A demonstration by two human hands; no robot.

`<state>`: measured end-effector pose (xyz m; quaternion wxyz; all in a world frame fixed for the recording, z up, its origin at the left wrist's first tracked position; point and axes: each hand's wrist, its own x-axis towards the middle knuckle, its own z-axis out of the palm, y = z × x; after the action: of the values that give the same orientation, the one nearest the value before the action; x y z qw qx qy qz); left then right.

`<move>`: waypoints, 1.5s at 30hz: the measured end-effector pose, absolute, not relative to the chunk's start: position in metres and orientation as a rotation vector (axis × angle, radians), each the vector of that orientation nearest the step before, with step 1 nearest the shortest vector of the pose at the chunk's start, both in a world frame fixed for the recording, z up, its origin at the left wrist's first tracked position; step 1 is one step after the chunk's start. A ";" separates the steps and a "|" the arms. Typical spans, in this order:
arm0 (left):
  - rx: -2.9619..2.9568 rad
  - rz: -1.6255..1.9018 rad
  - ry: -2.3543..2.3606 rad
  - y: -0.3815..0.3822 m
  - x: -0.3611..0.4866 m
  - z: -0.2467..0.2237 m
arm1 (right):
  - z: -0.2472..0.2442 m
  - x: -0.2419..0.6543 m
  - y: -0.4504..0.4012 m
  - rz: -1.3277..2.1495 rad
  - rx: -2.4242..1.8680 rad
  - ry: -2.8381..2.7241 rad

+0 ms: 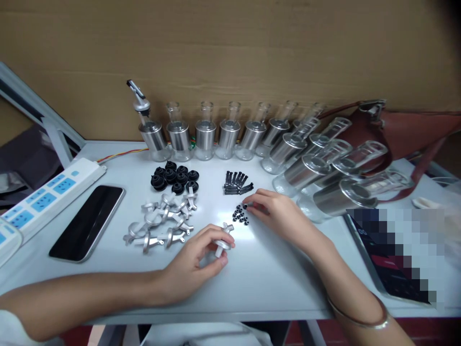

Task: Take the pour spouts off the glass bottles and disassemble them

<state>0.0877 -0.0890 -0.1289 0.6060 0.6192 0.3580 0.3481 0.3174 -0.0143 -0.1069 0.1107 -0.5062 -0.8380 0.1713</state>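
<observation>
My left hand [201,254] holds a silver metal pourer spout [223,244] between thumb and fingers, just above the table. The thumb and index finger of my right hand [272,211] are closed on a small black plug [245,206] at the edge of a small pile of like black plugs [239,216]. Behind this pile lie several black lever pieces [236,182]. Left of my left hand are several more silver spouts [162,218], loosely heaped. Black ribbed stoppers [175,177] sit grouped behind them.
Glass bottles with metal sleeves [205,134] stand along the back and right; the leftmost bottle [154,139] carries a fitted pourer [140,98]. A phone [88,223] and a power strip [46,197] lie left. At right are another phone [389,264] and a brown bag [406,129].
</observation>
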 end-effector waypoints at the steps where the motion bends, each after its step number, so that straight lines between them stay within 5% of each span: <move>1: 1.426 0.810 0.823 -0.089 0.088 -0.129 | -0.107 0.318 -0.014 0.503 -1.483 -2.462; 6: 1.341 0.819 0.760 -0.090 0.088 -0.130 | -0.106 0.317 -0.014 0.566 -1.405 -2.324; 12: 1.273 0.852 0.741 -0.090 0.087 -0.134 | -0.099 0.304 -0.026 1.196 -1.073 -1.835; 19: 1.387 0.896 0.720 -0.089 0.086 -0.136 | -0.100 0.293 -0.032 1.381 -0.957 -1.708; 45: 1.711 0.660 0.780 -0.090 0.081 -0.127 | -0.107 0.286 -0.041 1.039 -0.775 -1.945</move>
<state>0.0808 -0.0899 -0.1270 0.5433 0.7208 0.3286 0.2780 0.2860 -0.0408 -0.1066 0.3913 -0.3051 -0.7657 0.4092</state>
